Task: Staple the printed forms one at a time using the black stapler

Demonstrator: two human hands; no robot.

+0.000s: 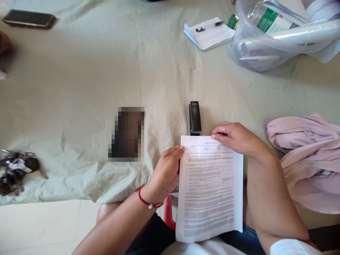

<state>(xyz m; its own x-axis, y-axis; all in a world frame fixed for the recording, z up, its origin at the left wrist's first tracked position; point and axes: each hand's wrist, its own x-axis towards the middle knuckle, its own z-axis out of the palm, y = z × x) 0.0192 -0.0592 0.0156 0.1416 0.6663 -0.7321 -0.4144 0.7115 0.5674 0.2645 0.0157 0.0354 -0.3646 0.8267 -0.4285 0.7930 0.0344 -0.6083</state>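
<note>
Printed sheets [209, 187]: thin white paper, rectangular, dense with fine grey print; long axis runs away from the body, top edge at the near edge of the surface, lower end over the lap.
Left hand [166, 171]: clasps the left margin near the top corner; grip pressed together on the paper, thumb on the printed face, fingers curled behind.
Right hand [235, 136]: lies on the top right corner; grip pinching the top edge, fingertips bent down onto it.
Bracelet [146, 202]: red cord with a pale bead, round the left wrist.
Stapler [194, 118]: black, glossy, narrow and oblong; long axis in line with the sheets, near end just beside their top edge; touching or not, cannot tell.
Surface [79, 88]: covered in pale creased cloth, folds raised near the front edge.
Pink cloth [308, 156]: soft, crumpled heap to the right of the right arm.
Keys [17, 170]: dark tangled bunch at far left.
Notepad [209, 33]: white pages, dark pen on top, far side.
Plastic bag [265, 46]: clear, crinkled, holding rolled paper.
</note>
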